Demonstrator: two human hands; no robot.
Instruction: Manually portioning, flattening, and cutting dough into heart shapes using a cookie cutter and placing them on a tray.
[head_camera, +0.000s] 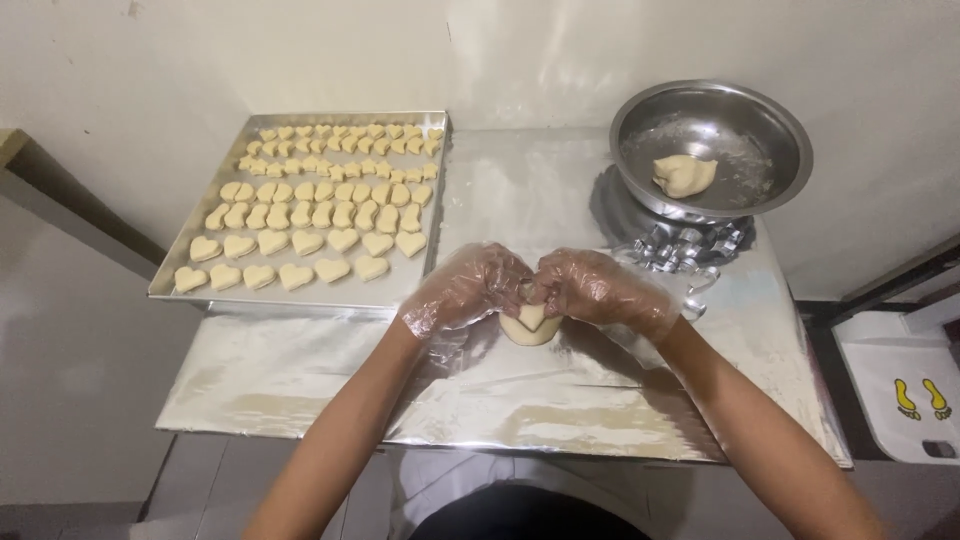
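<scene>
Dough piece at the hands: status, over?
Left hand and right hand, both gloved, pinch heart-shaped dough piece over foil-covered table. Baking tray left, cutters right; nothing obstructing.

It was probably a home kitchen: a foil-covered table (300, 380) carried a baking tray (180, 272) of cut-out cookie dough shapes (320, 195), a steel mixing bowl (711, 150) and metal cutters (685, 247).

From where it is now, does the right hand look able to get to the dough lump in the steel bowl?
Probably yes. The right hand is busy on the dough piece, but the steel bowl stands open just beyond it, and only low metal cutters lie between it and the dough lump.
</scene>
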